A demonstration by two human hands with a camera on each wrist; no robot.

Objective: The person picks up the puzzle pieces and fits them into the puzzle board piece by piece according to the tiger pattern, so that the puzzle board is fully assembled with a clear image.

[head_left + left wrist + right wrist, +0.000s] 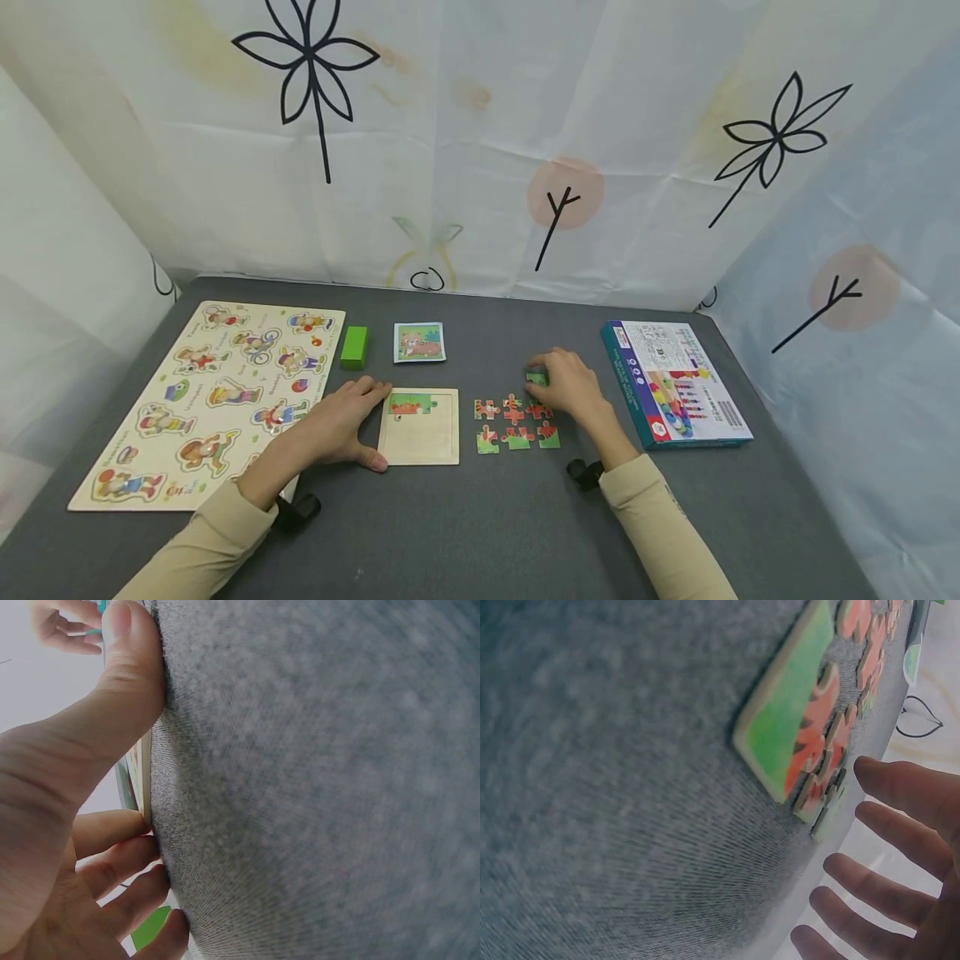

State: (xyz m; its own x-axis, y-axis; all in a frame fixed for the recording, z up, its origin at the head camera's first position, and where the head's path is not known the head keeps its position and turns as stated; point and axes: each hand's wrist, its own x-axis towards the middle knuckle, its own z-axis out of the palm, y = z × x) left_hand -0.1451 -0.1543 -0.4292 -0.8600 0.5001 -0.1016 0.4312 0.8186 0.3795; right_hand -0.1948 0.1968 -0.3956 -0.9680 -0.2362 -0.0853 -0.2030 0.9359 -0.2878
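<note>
My left hand (348, 421) rests at the left side of a square wooden puzzle tray (442, 450), its thumb at the near corner and a finger at the far corner. Joined green and red pieces lie in the tray's upper left part. My right hand (566, 382) hovers with fingers spread over a green puzzle piece (536, 379), which it partly hides. In the right wrist view nothing shows between those fingers. Loose jigsaw pieces (517, 437) lie in rows between the tray and my right hand; a green and red piece (780, 727) appears close up in the right wrist view.
A large pegboard with figures (232, 392) lies at the left. Behind the tray are a green block (354, 347) and a small picture card (419, 342). A flat box (682, 383) lies to the right of my right hand. A white printed curtain (465, 150) borders the table's back.
</note>
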